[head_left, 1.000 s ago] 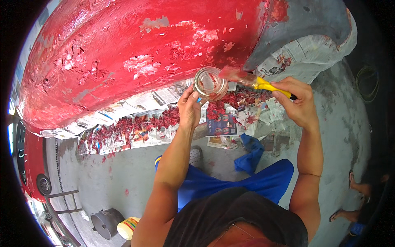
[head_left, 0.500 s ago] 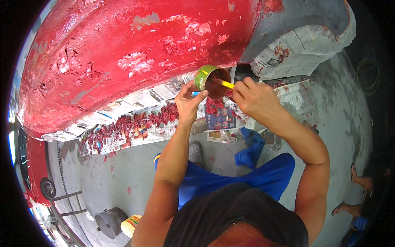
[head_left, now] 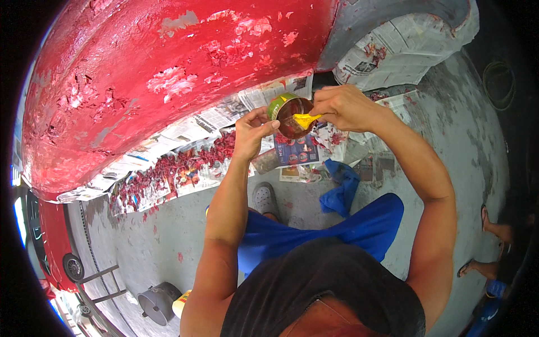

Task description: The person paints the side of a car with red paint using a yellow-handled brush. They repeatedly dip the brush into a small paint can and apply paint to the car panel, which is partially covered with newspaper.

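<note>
Your left hand (head_left: 254,133) is curled partway around the left side of a green can (head_left: 274,109), thumb near its lower edge and fingers behind, while your right hand (head_left: 343,108) has its fingers pinched closed on the yellow handle of a brush (head_left: 306,121). Ahead of you stands a red car body (head_left: 129,78), its paint blistered and peeling in patches, with a grey panel (head_left: 359,28) at its right. Newspaper (head_left: 196,181) strewn with red flakes covers the grey concrete floor (head_left: 151,247) along its lower edge; a blue cloth (head_left: 340,191) lies crumpled near your knees. A dark bucket (head_left: 159,304) stands at lower left, and another person's feet (head_left: 493,227) show at far right. The can sits tilted between your hands, its mouth facing you, with the brush's lower end inside it, just left of your right fingertips.
</note>
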`<action>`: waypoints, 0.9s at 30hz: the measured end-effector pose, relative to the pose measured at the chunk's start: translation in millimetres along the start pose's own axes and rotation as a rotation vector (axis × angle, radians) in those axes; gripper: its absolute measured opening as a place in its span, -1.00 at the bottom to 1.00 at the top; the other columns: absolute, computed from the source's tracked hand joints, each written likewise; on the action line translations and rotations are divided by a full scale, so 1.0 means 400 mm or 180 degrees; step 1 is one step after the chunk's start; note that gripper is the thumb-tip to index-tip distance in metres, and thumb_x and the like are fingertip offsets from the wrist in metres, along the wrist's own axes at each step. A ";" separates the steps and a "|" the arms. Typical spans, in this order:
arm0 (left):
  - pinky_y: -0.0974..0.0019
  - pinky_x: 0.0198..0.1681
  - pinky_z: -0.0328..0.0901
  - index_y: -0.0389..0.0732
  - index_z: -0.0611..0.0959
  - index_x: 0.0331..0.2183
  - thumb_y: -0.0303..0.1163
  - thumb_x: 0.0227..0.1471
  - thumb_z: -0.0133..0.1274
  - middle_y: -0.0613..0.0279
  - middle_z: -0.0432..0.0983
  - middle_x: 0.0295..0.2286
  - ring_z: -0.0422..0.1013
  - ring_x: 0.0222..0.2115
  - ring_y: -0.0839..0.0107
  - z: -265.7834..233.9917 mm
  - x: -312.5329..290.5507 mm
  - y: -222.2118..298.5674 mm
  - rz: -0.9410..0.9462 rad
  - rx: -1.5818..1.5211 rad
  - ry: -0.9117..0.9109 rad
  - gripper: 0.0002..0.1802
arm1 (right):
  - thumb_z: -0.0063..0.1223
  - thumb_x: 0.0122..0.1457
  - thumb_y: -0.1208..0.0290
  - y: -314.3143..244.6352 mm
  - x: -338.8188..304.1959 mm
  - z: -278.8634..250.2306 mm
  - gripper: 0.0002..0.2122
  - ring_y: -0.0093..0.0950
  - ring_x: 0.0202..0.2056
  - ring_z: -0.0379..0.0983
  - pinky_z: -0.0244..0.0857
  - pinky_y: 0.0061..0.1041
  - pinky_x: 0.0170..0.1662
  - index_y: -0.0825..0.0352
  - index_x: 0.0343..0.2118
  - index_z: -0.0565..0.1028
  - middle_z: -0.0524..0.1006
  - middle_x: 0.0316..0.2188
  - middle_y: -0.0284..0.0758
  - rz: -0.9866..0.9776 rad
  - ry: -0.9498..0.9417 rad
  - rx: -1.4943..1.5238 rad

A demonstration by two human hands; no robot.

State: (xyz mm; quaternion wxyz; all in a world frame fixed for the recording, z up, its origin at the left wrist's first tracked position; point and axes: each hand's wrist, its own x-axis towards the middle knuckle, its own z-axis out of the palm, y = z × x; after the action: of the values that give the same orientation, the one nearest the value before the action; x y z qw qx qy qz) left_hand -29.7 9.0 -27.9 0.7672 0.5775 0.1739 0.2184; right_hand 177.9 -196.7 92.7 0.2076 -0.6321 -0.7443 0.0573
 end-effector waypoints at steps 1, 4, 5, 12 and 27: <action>0.32 -0.23 0.54 -0.47 0.58 0.04 -0.54 0.02 0.36 0.16 0.63 -0.24 0.56 -0.30 0.43 -0.001 0.002 -0.004 -0.0044 -0.0136 -0.0050 -0.46 | 0.30 0.05 0.45 0.006 -0.013 0.008 -0.82 -0.25 -0.23 0.54 0.39 -0.28 -0.24 0.28 -0.26 0.69 0.56 -0.34 -0.31 0.0225 0.0056 0.0269; 0.25 -0.18 0.56 -0.46 0.59 0.03 -0.49 0.05 0.34 0.13 0.63 -0.19 0.57 -0.24 0.38 -0.005 0.005 -0.013 -0.0132 -0.0236 -0.0111 -0.49 | 0.33 0.07 0.48 0.016 -0.060 0.034 -0.77 -0.32 -0.23 0.55 0.38 -0.38 -0.18 0.31 -0.17 0.69 0.59 -0.30 -0.28 0.0784 0.0283 0.1025; 0.22 -0.16 0.56 -0.46 0.59 0.02 -0.48 0.07 0.32 0.11 0.63 -0.17 0.57 -0.22 0.35 -0.006 0.005 -0.014 -0.0104 -0.0339 -0.0079 -0.50 | 0.33 0.07 0.51 0.020 -0.074 0.039 -0.75 -0.35 -0.22 0.55 0.38 -0.42 -0.16 0.33 -0.14 0.69 0.61 -0.28 -0.28 0.0931 0.0350 0.1228; 0.08 -0.16 0.58 -0.45 0.59 0.03 -0.49 0.14 0.27 0.06 0.62 -0.14 0.58 -0.18 0.30 -0.020 0.012 -0.009 -0.0109 -0.0888 0.0161 -0.55 | 0.35 0.07 0.61 0.043 -0.138 0.046 -0.74 -0.52 -0.23 0.49 0.35 -0.56 -0.15 0.43 -0.13 0.67 0.59 -0.30 -0.32 0.1241 0.1335 0.1969; -0.08 -0.15 0.57 -0.40 0.55 0.00 -0.35 0.23 0.19 0.00 0.63 -0.15 0.60 -0.17 0.14 -0.003 0.025 -0.016 -0.0203 -0.1313 0.0272 -0.60 | 0.27 0.23 0.46 0.145 -0.145 -0.107 -0.72 -0.57 -0.23 0.50 0.38 -0.51 -0.13 0.42 -0.03 0.61 0.59 -0.26 -0.35 0.1927 0.3638 0.0951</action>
State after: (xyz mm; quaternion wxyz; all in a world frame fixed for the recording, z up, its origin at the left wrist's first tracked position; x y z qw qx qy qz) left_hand -21.0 13.5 -34.6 0.8676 0.3926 0.1761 0.2493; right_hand 253.9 -248.8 97.6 0.6299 -0.7087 -0.2906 -0.1286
